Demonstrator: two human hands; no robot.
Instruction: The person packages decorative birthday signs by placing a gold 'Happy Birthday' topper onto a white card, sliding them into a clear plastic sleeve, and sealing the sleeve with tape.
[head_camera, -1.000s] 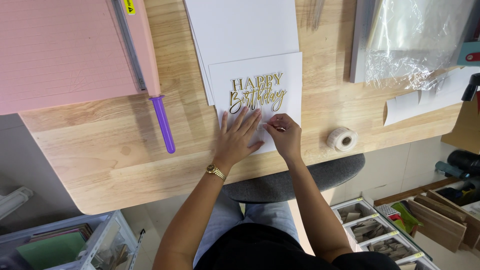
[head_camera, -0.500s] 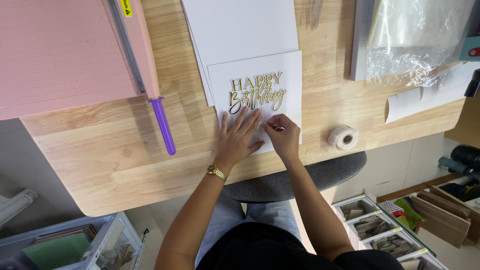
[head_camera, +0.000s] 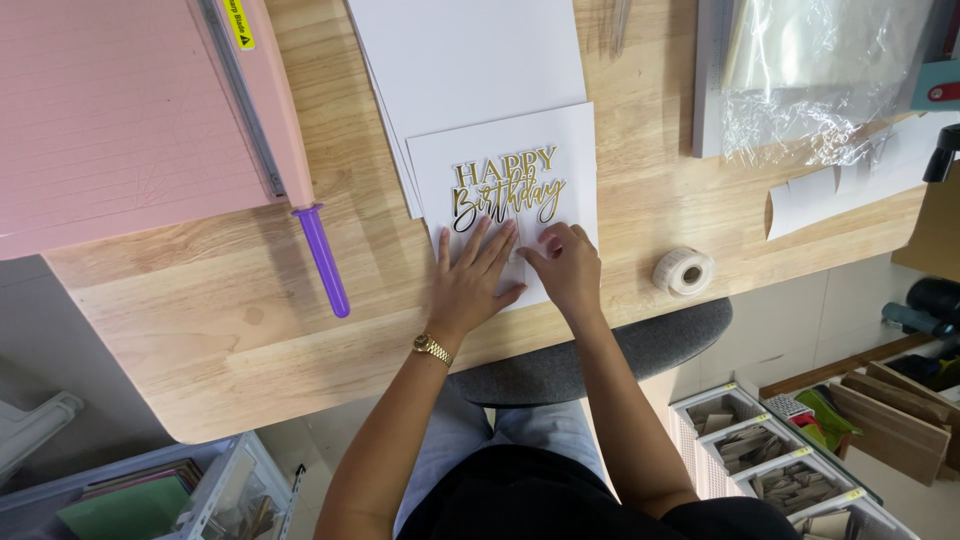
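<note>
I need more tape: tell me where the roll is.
In the head view, the tape roll lies on the wooden table near its front edge, just right of the right hand.

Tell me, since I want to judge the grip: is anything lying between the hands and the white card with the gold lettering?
Nothing visible does. The left hand lies flat on the white card, fingers spread just below the gold lettering. The right hand presses its fingertips on the card's lower right part. The tape roll sits apart to the right.
</note>
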